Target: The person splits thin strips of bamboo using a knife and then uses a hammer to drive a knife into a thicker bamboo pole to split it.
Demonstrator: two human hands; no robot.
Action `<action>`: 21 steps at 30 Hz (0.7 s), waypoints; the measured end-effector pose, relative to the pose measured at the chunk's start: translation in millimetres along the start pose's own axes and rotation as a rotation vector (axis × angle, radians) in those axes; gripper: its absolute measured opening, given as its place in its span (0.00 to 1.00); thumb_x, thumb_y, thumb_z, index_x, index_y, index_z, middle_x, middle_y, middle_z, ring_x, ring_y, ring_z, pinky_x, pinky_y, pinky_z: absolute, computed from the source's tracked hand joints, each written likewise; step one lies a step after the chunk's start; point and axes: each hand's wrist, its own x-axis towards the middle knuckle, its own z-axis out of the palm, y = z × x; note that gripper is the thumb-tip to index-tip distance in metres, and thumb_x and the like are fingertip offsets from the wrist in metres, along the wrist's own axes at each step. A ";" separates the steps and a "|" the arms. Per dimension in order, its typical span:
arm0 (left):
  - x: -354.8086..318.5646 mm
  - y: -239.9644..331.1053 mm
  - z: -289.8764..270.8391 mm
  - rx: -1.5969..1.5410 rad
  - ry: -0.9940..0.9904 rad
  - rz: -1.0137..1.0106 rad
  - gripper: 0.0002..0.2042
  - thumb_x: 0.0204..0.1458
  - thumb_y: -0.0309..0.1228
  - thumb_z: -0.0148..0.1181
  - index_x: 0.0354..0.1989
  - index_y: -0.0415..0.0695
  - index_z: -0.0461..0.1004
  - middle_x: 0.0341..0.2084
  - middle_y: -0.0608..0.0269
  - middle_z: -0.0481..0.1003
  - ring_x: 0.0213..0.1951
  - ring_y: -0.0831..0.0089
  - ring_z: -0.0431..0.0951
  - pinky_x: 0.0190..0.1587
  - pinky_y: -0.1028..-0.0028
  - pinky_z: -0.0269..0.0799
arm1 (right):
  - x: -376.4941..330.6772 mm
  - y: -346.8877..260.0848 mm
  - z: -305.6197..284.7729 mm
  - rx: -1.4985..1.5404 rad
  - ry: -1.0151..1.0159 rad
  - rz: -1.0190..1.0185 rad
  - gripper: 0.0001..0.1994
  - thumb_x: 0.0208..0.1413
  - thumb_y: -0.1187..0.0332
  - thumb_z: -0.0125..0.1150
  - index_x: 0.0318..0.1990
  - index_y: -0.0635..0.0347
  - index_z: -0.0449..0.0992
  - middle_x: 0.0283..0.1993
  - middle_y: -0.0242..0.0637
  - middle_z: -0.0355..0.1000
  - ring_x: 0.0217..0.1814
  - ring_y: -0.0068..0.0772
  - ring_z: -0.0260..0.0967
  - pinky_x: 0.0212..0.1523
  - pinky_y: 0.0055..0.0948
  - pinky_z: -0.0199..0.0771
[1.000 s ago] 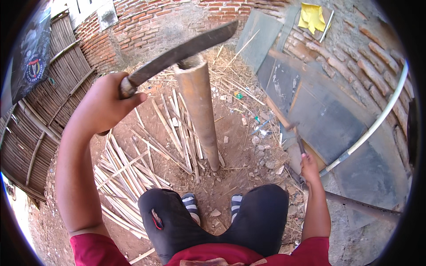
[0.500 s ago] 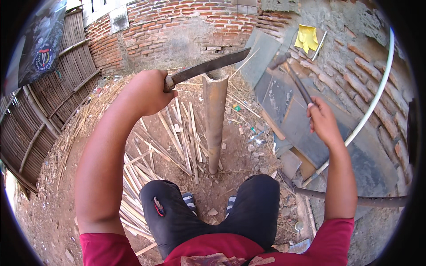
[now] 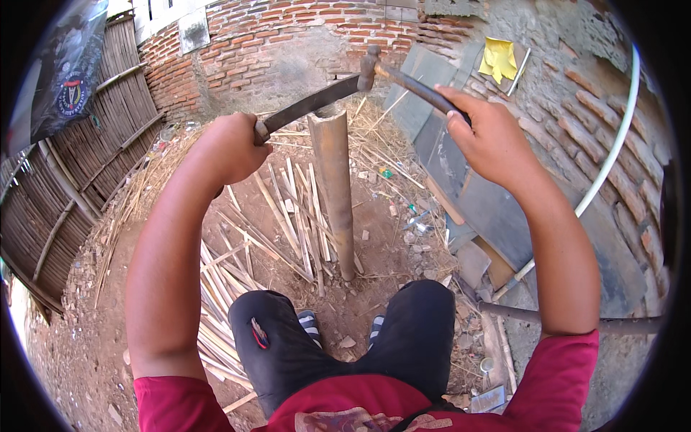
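Note:
My left hand [image 3: 232, 147] is closed round the handle of a machete [image 3: 306, 102], whose dark blade slants up to the right across the top of a bamboo pole [image 3: 335, 194]. The pole stands upright on the ground before my knees, its hollow end showing just below the blade. My right hand [image 3: 484, 133] grips a hammer [image 3: 414, 86] by its dark handle. The hammer's head is at the far end of the blade and seems to touch it.
Split bamboo strips [image 3: 223, 317] lie in a pile left of my legs, with more strips [image 3: 306, 223] behind. Grey sheets [image 3: 504, 209] lean at the right by a pale pipe [image 3: 608, 169]. A brick wall [image 3: 252, 65] closes the back, a bamboo fence [image 3: 50, 209] the left.
My right hand has swung the hammer up and left, bringing its head from above the grey sheets to the blade's tip. The machete and the pole's top have shifted slightly left.

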 end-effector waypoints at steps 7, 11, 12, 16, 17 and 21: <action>-0.9 -5.0 -6.3 0.035 0.004 0.000 0.15 0.52 0.36 0.69 0.37 0.34 0.78 0.31 0.44 0.81 0.36 0.49 0.82 0.42 0.58 0.75 | 22.5 -1.0 -27.2 0.268 0.298 0.132 0.22 0.64 0.63 0.50 0.64 0.54 0.74 0.29 0.44 0.76 0.27 0.34 0.72 0.35 0.34 0.72; -3.3 -4.0 -4.5 0.002 -0.006 -0.002 0.15 0.52 0.35 0.68 0.38 0.34 0.77 0.31 0.45 0.81 0.36 0.49 0.82 0.42 0.58 0.75 | 28.9 -6.0 -9.7 0.158 0.136 0.019 0.22 0.64 0.62 0.50 0.64 0.53 0.74 0.29 0.44 0.74 0.28 0.33 0.72 0.35 0.33 0.72; -2.0 -4.1 -2.8 -0.012 -0.007 -0.005 0.15 0.52 0.35 0.68 0.38 0.35 0.77 0.30 0.45 0.81 0.36 0.50 0.82 0.42 0.58 0.75 | 29.2 -4.4 -4.3 0.144 0.122 0.000 0.22 0.63 0.62 0.50 0.63 0.53 0.74 0.29 0.45 0.75 0.28 0.35 0.73 0.35 0.35 0.72; -5.2 2.1 0.6 -0.009 -0.023 0.014 0.15 0.52 0.35 0.68 0.39 0.34 0.77 0.31 0.45 0.81 0.36 0.50 0.82 0.43 0.58 0.75 | 34.4 -16.1 -24.4 0.181 0.142 0.054 0.22 0.62 0.62 0.50 0.62 0.52 0.76 0.31 0.48 0.77 0.30 0.43 0.75 0.37 0.39 0.74; -5.7 2.8 -1.1 -0.002 -0.032 0.005 0.15 0.52 0.35 0.68 0.39 0.34 0.77 0.31 0.45 0.81 0.36 0.50 0.82 0.43 0.58 0.75 | 35.8 -21.3 -32.4 0.215 0.166 0.100 0.22 0.62 0.62 0.50 0.62 0.52 0.76 0.32 0.49 0.78 0.31 0.44 0.76 0.37 0.40 0.74; -7.6 -4.7 -1.9 -0.018 -0.004 0.001 0.15 0.52 0.35 0.68 0.39 0.34 0.77 0.31 0.45 0.81 0.36 0.50 0.82 0.43 0.58 0.76 | 26.2 -17.5 -18.3 0.172 0.260 0.029 0.22 0.61 0.62 0.50 0.62 0.53 0.75 0.31 0.47 0.77 0.30 0.38 0.76 0.36 0.38 0.74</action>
